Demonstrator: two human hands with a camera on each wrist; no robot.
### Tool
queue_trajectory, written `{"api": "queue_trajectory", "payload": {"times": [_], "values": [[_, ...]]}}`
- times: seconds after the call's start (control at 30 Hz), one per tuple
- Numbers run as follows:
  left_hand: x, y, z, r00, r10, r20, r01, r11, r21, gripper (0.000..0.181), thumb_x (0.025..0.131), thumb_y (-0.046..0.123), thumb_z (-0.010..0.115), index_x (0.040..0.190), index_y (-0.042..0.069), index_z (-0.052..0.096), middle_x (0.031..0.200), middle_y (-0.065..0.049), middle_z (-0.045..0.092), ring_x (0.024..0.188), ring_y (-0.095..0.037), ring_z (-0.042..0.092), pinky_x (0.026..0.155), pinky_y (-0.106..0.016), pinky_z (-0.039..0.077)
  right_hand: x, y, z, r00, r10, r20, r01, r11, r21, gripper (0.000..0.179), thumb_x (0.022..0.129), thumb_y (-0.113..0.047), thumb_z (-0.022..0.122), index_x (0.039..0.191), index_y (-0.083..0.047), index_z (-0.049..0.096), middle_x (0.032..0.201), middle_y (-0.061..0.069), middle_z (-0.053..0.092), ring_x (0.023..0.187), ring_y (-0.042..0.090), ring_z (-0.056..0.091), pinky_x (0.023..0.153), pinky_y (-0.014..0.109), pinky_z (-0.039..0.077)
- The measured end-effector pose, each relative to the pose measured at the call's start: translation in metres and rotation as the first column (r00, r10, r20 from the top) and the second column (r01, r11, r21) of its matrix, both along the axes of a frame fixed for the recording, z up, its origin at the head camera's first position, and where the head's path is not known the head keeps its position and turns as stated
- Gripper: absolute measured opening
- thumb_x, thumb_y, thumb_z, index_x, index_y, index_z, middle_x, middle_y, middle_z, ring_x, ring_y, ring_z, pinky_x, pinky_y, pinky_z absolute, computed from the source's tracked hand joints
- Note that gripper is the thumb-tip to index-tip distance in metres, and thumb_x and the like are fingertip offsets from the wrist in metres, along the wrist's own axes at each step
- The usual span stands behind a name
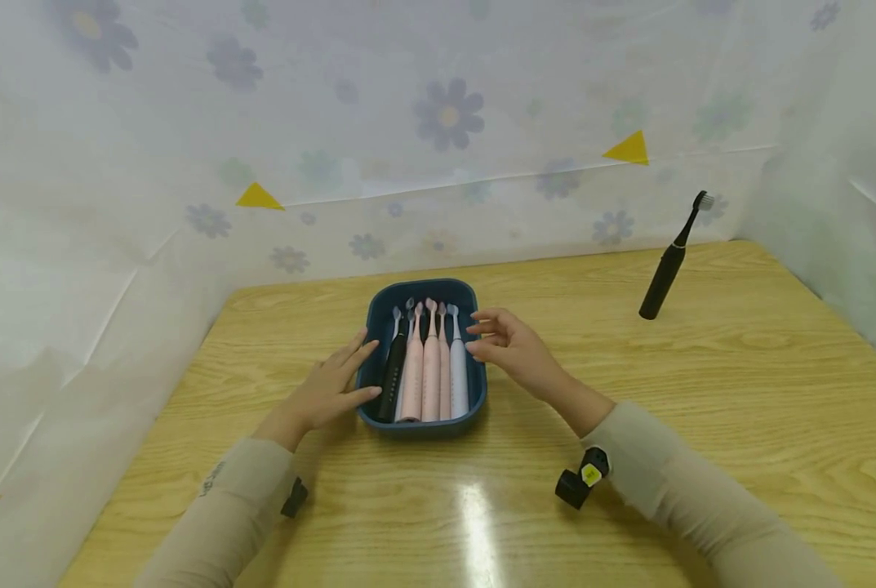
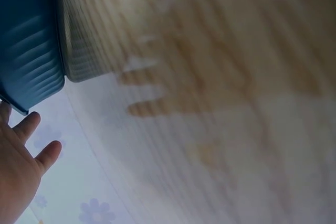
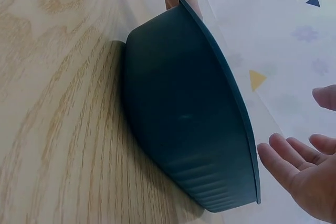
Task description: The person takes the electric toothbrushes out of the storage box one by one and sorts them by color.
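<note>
A dark blue plastic bin [image 1: 423, 431] holds several electric toothbrushes lying side by side, heads toward the far end. Leftmost is a black toothbrush [image 1: 391, 380]; pink toothbrushes [image 1: 430, 380] fill the middle, and a pale bluish-white toothbrush [image 1: 459, 380] lies at the right. My left hand [image 1: 325, 394] is at the bin's left rim, fingers spread and reaching over it. At the right rim is my right hand [image 1: 518, 353], its fingers loosely bent and holding nothing. In the right wrist view, the right fingertips [image 3: 266, 153] are right by the bin's rim.
Another black electric toothbrush [image 1: 664, 278] stands upright, head up, toward the back right of the wooden table [image 1: 739, 425]. Flower-patterned white sheeting [image 1: 379, 106] rises behind the table and along its sides. Small black devices [image 1: 574, 488] are worn at the wrists.
</note>
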State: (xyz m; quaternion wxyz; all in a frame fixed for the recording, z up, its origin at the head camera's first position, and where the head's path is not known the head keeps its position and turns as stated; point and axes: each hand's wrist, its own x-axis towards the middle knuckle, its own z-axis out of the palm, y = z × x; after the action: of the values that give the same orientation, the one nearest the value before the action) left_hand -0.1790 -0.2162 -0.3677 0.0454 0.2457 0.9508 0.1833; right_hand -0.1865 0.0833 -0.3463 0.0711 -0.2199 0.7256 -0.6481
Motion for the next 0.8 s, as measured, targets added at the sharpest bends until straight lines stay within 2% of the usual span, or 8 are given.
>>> {"api": "queue_trajectory", "payload": {"times": [0.3, 0.47, 0.67, 0.8], "values": [[-0.001, 0.001, 0.000, 1.000, -0.002, 0.003, 0.002, 1.000, -0.005, 0.071, 0.085, 0.049, 0.043, 0.140, 0.015, 0.014, 0.144, -0.003, 0.001, 0.126, -0.033, 0.013, 0.090, -0.063, 0.011, -0.010, -0.015, 0.004, 0.992, 0.063, 0.109, -0.065, 0.998, 0.015, 0.049, 0.085, -0.011, 0.054, 0.126, 0.003, 0.033, 0.122, 0.024, 0.039, 0.103, 0.030, 0.047, 0.081, 0.039, 0.043], [-0.001, 0.002, 0.000, 1.000, -0.003, 0.002, 0.003, 1.000, -0.005, 0.071, 0.085, 0.049, 0.043, 0.140, 0.015, 0.014, 0.144, -0.004, 0.001, 0.126, -0.034, 0.014, 0.089, -0.064, 0.011, -0.017, -0.021, 0.004, 0.980, 0.096, 0.174, -0.105, 0.994, 0.043, 0.048, 0.084, -0.008, 0.054, 0.125, 0.004, 0.033, 0.125, 0.025, 0.036, 0.107, 0.031, 0.044, 0.081, 0.035, 0.043], [-0.001, 0.004, 0.000, 1.000, -0.005, 0.003, 0.005, 1.000, 0.004, 0.071, 0.085, 0.049, 0.044, 0.140, 0.016, 0.014, 0.144, -0.003, 0.001, 0.126, -0.034, 0.014, 0.089, -0.064, 0.012, -0.027, -0.026, 0.004, 0.971, 0.159, 0.178, -0.191, 0.965, 0.178, 0.052, 0.083, -0.008, 0.056, 0.128, 0.003, 0.032, 0.129, 0.022, 0.034, 0.112, 0.032, 0.040, 0.085, 0.038, 0.039], [-0.002, 0.004, -0.001, 1.000, -0.005, -0.002, 0.005, 1.000, 0.004, 0.071, 0.085, 0.049, 0.044, 0.140, 0.015, 0.015, 0.144, -0.003, 0.001, 0.126, -0.034, 0.014, 0.089, -0.064, 0.012, -0.031, -0.032, 0.005, 0.967, 0.160, 0.196, -0.210, 0.940, 0.268, 0.058, 0.081, -0.011, 0.059, 0.131, -0.001, 0.032, 0.131, 0.018, 0.032, 0.113, 0.030, 0.040, 0.087, 0.040, 0.037]]}}
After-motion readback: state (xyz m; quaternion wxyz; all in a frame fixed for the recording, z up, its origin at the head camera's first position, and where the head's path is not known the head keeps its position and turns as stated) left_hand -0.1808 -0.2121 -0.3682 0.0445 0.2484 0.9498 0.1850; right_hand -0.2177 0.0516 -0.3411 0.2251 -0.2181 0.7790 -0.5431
